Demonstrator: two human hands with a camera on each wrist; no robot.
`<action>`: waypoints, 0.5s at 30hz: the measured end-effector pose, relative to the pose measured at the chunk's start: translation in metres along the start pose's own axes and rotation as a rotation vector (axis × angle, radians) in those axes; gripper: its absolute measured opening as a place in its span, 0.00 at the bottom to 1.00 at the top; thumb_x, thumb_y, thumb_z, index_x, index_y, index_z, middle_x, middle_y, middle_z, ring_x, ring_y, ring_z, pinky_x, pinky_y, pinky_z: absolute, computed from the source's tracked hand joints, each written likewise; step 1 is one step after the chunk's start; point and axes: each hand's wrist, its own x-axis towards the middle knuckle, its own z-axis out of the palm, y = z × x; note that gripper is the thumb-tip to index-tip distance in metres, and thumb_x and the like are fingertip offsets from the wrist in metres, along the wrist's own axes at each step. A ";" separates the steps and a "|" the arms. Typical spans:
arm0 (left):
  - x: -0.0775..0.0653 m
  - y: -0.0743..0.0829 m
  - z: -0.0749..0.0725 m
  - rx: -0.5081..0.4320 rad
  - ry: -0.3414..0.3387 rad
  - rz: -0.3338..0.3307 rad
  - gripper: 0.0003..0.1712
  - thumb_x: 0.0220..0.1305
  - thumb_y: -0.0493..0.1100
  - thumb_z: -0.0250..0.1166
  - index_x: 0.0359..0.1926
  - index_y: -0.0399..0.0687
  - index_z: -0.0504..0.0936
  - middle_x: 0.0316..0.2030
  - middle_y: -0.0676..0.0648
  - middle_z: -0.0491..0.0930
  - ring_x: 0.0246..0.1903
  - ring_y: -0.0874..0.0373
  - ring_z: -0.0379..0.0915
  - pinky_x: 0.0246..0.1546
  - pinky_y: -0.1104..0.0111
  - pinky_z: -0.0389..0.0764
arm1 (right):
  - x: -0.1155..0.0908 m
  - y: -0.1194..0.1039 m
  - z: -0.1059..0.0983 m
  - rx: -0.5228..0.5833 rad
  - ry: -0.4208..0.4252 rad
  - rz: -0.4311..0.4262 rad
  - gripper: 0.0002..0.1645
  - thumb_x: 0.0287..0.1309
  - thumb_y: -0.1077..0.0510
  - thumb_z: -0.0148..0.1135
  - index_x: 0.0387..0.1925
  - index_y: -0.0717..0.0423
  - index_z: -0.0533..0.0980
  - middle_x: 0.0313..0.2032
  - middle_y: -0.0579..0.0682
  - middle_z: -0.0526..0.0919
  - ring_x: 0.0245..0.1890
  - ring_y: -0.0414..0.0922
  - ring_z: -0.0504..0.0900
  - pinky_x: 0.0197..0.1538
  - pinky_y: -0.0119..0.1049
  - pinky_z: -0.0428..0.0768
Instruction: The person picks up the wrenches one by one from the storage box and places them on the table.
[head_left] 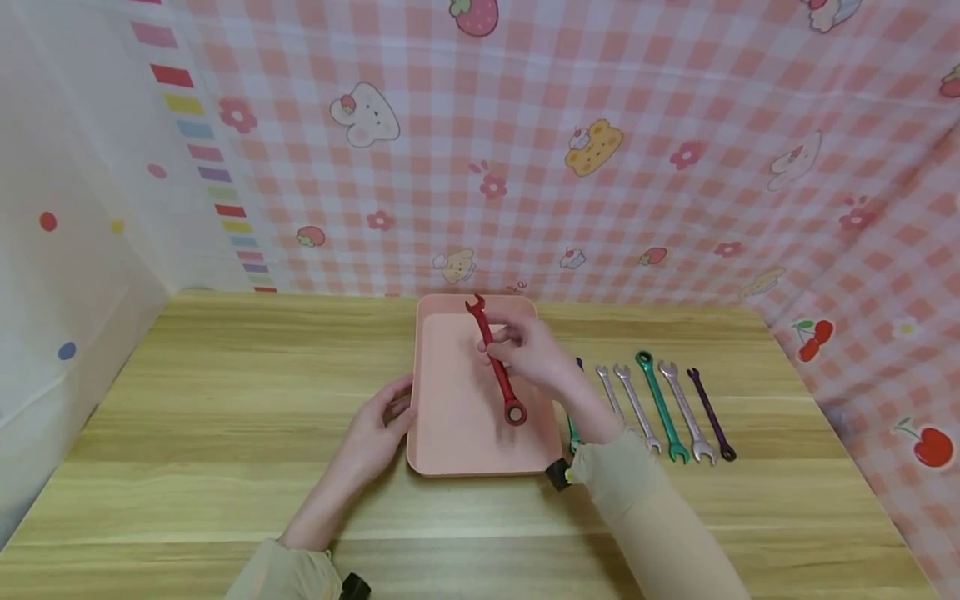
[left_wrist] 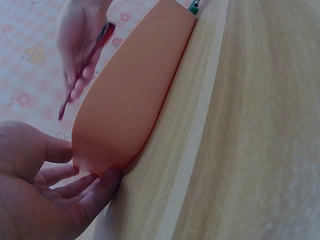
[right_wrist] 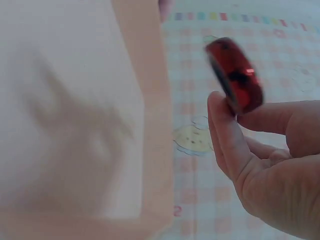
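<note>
My right hand [head_left: 528,348] holds a red combination wrench [head_left: 495,358] between thumb and fingers, above the pink tray [head_left: 450,454]. The wrench slants, open-end head away from me and ring end nearer. In the right wrist view, its ring end [right_wrist: 236,75] sticks out past the fingertips, and the wrench's shadow falls on the tray floor. My left hand [head_left: 378,429] touches the tray's left side with loosely bent fingers. In the left wrist view, the fingertips [left_wrist: 111,180] rest against the tray's outer wall [left_wrist: 130,95].
To the tray's right, several wrenches lie in a row: a green wrench [head_left: 662,408], silver wrenches [head_left: 686,408] and a dark purple wrench [head_left: 711,412] among them. My right forearm partly hides the row's left end. Behind the wooden table [head_left: 262,400] hangs a checked cloth [head_left: 450,167].
</note>
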 end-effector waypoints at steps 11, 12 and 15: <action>0.000 0.000 0.002 0.004 0.001 0.020 0.30 0.78 0.30 0.53 0.77 0.30 0.63 0.74 0.28 0.69 0.73 0.34 0.70 0.73 0.50 0.78 | -0.054 0.029 -0.030 0.013 0.168 -0.069 0.28 0.73 0.67 0.57 0.71 0.65 0.71 0.56 0.69 0.83 0.46 0.46 0.89 0.42 0.24 0.87; 0.000 0.000 0.002 0.003 0.001 0.021 0.30 0.78 0.30 0.53 0.77 0.30 0.63 0.74 0.28 0.68 0.73 0.34 0.70 0.73 0.50 0.78 | -0.057 0.030 -0.032 -0.006 0.179 -0.074 0.27 0.72 0.66 0.58 0.71 0.64 0.72 0.56 0.69 0.83 0.47 0.47 0.89 0.42 0.23 0.87; -0.001 0.000 0.001 -0.004 0.005 0.017 0.30 0.78 0.30 0.53 0.77 0.30 0.62 0.74 0.28 0.68 0.74 0.34 0.69 0.74 0.49 0.77 | -0.064 0.029 -0.037 -0.056 0.199 -0.097 0.27 0.72 0.66 0.59 0.70 0.64 0.73 0.55 0.70 0.84 0.48 0.49 0.89 0.40 0.22 0.85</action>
